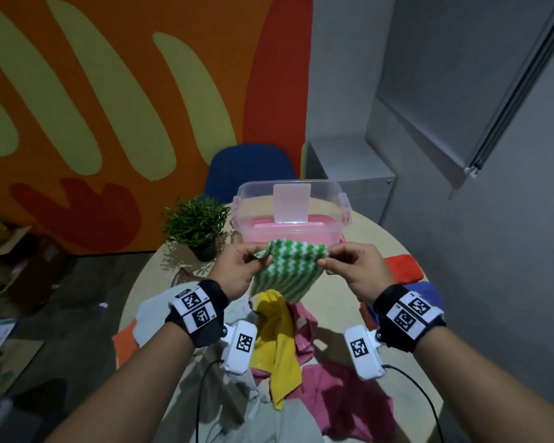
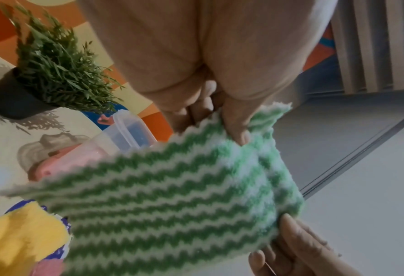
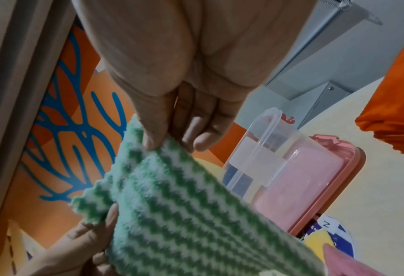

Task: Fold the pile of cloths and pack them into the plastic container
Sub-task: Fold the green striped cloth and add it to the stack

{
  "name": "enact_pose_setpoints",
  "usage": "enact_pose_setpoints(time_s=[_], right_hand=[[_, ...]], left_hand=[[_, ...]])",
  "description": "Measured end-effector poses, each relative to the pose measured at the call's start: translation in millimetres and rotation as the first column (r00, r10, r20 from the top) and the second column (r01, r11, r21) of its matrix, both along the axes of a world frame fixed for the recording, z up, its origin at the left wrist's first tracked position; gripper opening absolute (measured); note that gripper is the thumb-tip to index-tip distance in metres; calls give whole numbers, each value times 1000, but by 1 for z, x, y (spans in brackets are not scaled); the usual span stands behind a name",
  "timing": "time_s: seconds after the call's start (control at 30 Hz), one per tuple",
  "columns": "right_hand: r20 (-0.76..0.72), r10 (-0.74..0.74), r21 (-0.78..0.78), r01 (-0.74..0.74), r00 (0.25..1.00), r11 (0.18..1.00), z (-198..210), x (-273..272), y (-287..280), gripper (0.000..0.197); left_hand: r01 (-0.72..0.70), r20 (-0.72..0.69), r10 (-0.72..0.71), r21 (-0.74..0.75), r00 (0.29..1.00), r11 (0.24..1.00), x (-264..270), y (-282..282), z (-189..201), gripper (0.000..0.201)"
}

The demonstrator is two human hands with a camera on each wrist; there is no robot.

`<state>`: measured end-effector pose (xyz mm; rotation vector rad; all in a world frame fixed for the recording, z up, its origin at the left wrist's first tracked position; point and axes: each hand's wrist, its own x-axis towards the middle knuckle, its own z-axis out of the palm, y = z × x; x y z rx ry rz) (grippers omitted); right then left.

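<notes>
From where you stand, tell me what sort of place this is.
Probably an office break room or meeting room: a round table against a bright painted wall mural, a blue chair, a grey cabinet.

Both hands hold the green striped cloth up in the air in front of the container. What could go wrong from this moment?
1. The left hand and right hand pinch the green striped cloth only at its top corners; one corner may slip and spoil the fold.
2. The plastic container sits just behind the cloth; a forward swing could bump it.
3. The cloth hangs over the yellow cloth on the pile, so lowering it there may tangle them.
</notes>
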<state>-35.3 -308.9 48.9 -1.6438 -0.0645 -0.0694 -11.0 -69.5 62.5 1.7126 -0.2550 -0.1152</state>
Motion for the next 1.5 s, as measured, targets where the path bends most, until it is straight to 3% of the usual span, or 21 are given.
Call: enact_pose_setpoints(time_s=[0.3,0.47,0.57,0.77,0.83,0.87,0.93,0.97,1.03,1.23,1.33,1.5], right_hand=[[-30,148,42,-147,988,988,-2,9,4,17],[-25,143,-22,-144,989,989,-4,16,1,18],[-16,152,-82,-153,988,985,-4,22,0,22],[-43,197,-76,-200,979,977,4,28,5,29],[-32,213,-92,-215,976,972,-1,26,6,30],[-26,219,-110,-220,975,969,-4,24,7,31],[-30,222,-156,-224,975,962,-10,19,10,31],[-34,222,-177,-225,974,958,-12,18,10,30],[-33,221,-229,-223,975,948,-19,17,11,25],[-19,190,-295,-187,982,937,-18,22,15,22],[-27,198,-217,-199,980,956,-8,22,23,20],[-63,327,-58,-330,943,942,-12,6,27,9]], left_hand=[[2,-106,-5,-27,994,1000,-14,6,-5,30],[-211,-49,214,68,976,975,-14,4,-5,18],[-263,-31,266,83,963,961,-12,5,-3,16],[-232,10,232,116,973,966,-11,10,10,32],[-178,3,182,220,983,959,-13,14,8,37],[-143,36,140,366,990,920,-15,15,7,37],[-110,103,57,640,993,761,-20,15,4,28],[-120,125,44,708,991,696,-23,15,4,20],[-149,150,54,740,987,656,-25,16,1,11],[-165,104,130,540,986,826,-18,28,-6,13],[-118,42,110,285,993,951,-16,31,1,13],[-59,3,59,46,998,997,-31,41,-1,15]])
